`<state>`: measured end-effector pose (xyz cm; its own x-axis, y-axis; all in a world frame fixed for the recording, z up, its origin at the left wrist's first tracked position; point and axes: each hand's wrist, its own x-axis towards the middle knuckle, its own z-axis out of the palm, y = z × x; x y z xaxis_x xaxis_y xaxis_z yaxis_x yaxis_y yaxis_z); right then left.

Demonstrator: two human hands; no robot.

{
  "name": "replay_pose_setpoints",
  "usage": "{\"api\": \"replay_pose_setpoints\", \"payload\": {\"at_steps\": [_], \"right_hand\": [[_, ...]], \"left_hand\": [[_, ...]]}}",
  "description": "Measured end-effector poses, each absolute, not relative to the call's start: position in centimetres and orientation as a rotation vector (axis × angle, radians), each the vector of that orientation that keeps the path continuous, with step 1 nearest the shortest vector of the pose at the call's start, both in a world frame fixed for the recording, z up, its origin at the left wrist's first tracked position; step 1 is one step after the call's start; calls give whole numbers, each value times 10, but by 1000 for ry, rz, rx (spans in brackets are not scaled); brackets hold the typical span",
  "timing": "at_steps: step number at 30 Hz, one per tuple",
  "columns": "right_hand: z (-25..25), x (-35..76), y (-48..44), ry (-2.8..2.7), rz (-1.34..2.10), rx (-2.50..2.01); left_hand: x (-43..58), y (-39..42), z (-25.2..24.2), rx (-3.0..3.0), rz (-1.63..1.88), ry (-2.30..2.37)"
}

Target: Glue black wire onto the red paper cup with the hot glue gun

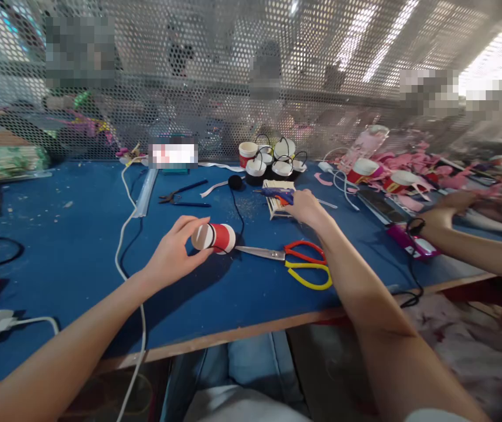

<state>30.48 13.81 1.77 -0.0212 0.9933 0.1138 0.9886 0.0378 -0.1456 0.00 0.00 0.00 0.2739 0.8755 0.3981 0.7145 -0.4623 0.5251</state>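
Head camera: what is the left hand [179, 245] doing?

"Grasping a red and white cup [223, 238] at the centre of the frame, turned on its side, thumb below and fingers above."

"And the right hand [307, 208]?"

"Wrapped around the handle of a blue glue gun [280, 192], just right of upper centre. Its nozzle points left, over a slatted stand [276, 207]; I can't tell whether they touch."

"What lies near the cup?"

"Scissors [280, 255] with red and yellow handles, tips right by it. Pliers [172, 197] lie spread towards the upper left, and a dark cord [239, 212] runs down from a round black piece [235, 182]."

"Farther off?"

"Clustered cups [282, 169] at upper centre; a co-worker's hand [455, 202] towards the right edge."
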Motion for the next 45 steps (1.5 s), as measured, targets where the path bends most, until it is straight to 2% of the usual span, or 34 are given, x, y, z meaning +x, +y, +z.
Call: {"api": "replay_pose_setpoints", "payload": {"at_steps": [11,18,23,39,45], "right_hand": [[29,298,118,-1833,301,-1799],[42,268,81,-1863,912,-1331],[34,251,50,-1946,1136,-1142],[17,248,24,-2068,568,-1246],[15,249,22,-2165,518,-1251]], "left_hand": [[-2,6,-3,2082,1015,1439],[-7,11,-10,1921,1053,1330],[-6,11,-9,1833,1015,1265],[-9,14,-13,1757,998,1169],[-10,15,-17,1737,1024,1141]]}}
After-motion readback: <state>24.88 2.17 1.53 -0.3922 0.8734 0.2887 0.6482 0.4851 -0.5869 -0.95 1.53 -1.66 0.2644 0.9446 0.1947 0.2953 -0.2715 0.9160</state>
